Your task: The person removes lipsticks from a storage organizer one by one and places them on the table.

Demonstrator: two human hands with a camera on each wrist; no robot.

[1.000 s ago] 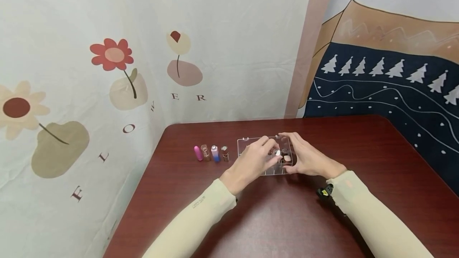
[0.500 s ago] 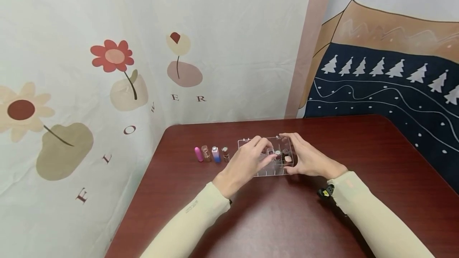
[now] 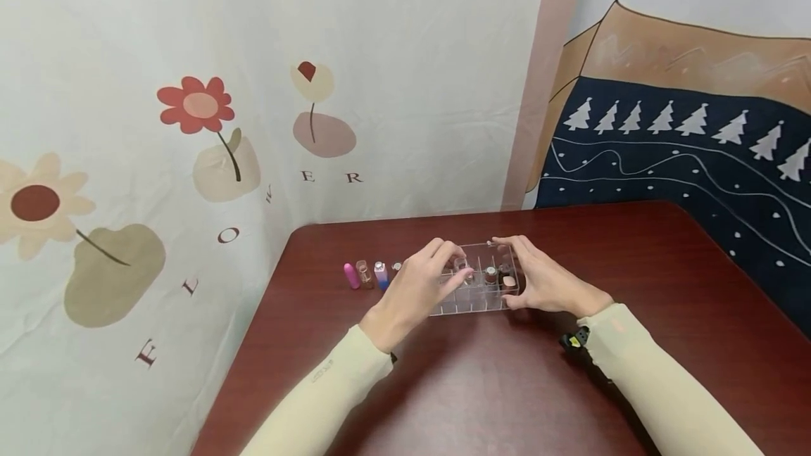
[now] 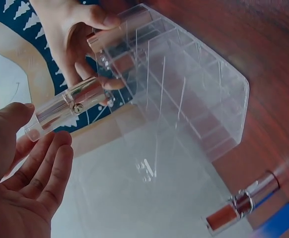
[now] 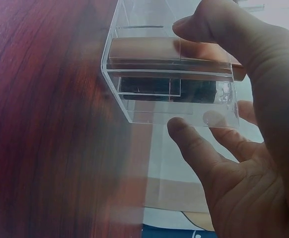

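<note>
My left hand pinches a clear lipstick tube with a gold band, between thumb and fingers over the divided clear acrylic box. In the head view this lipstick is mostly covered by the fingers. At the box's right end, my right hand grips the walls, thumb on the near side and fingers on the far side. Inside that end stand a silver-topped lipstick, a copper tube and a black tube. Whether the held lipstick's lower end is inside a compartment, I cannot tell.
Left of the box stand a bright pink tube, a clear-capped lipstick, a pink-and-blue tube and a silver-topped lipstick, partly behind my left hand in the head view. Printed cloth hangs behind the red-brown table.
My left hand has shifted left along the box with the clear lipstick, uncovering the silver-topped lipstick in the box. My right hand keeps its hold on the right end.
</note>
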